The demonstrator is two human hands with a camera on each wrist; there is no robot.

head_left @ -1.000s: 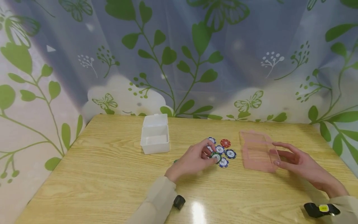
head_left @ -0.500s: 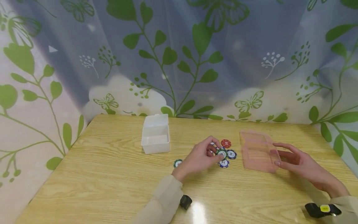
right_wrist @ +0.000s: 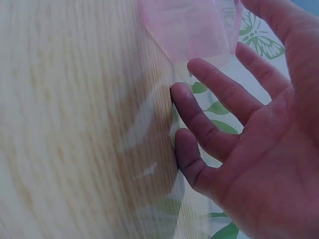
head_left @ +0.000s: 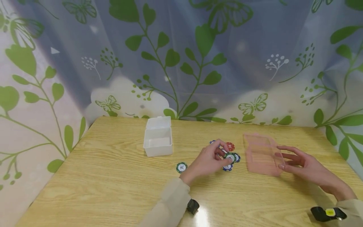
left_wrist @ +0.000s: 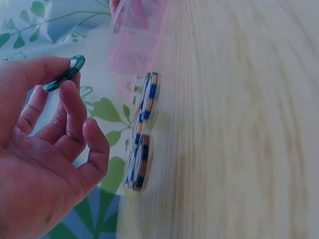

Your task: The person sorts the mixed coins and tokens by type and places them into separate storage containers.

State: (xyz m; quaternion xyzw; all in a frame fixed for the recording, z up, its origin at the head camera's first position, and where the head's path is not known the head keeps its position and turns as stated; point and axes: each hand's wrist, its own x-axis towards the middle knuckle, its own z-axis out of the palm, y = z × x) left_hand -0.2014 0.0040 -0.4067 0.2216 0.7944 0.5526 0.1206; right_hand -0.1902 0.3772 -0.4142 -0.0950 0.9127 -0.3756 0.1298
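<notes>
your l hand [head_left: 207, 163] clamped on green chip [left_wrist: 64, 74], apart from blue chips [head_left: 227, 168]: pinch rim firmly, w/o brushing them. r hand [head_left: 309, 170] fingers apart beside pink box [head_left: 262, 169]; don't tip it.

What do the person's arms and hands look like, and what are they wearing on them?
They have a loose, plain beige left sleeve and a matching right sleeve. The left hand and right hand have no gloves. By the left cuff is a small black gadget; by the right cuff, another black one has a yellow patch.
</notes>
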